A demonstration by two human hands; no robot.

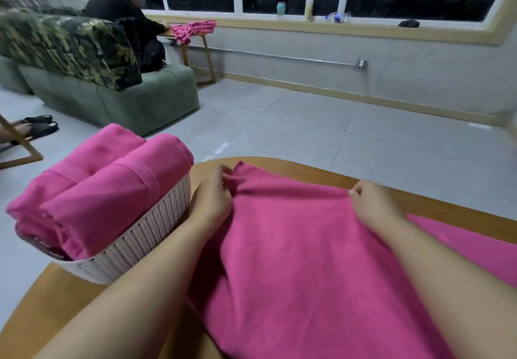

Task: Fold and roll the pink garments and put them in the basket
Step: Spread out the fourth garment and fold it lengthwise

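Both hands are on the far edge of the pink garment [302, 246], which lies flat on the wooden table [293, 167] and runs from that edge back toward the person. The left hand [214, 193] pinches the far left corner with curled fingers; the right hand [373, 200] pinches the far right end of the same edge, fingers curled tight on the cloth. The gripped edge runs left to right, across the line of the arms, so my read is that the next fold or roll comes toward the body along the garment's length. More pink cloth [475, 244] shows under the right forearm; can't tell if it's the same piece or a second one. The white basket [145, 244] sits just beside the left wrist at the table's left end and already holds two rolled pink garments [112, 188], lying side by side above the rim. The left hand is the nearer one to it for the drop-off. No readable writing or brand anywhere; the bottles [309, 6] on the window sill are too small to read.
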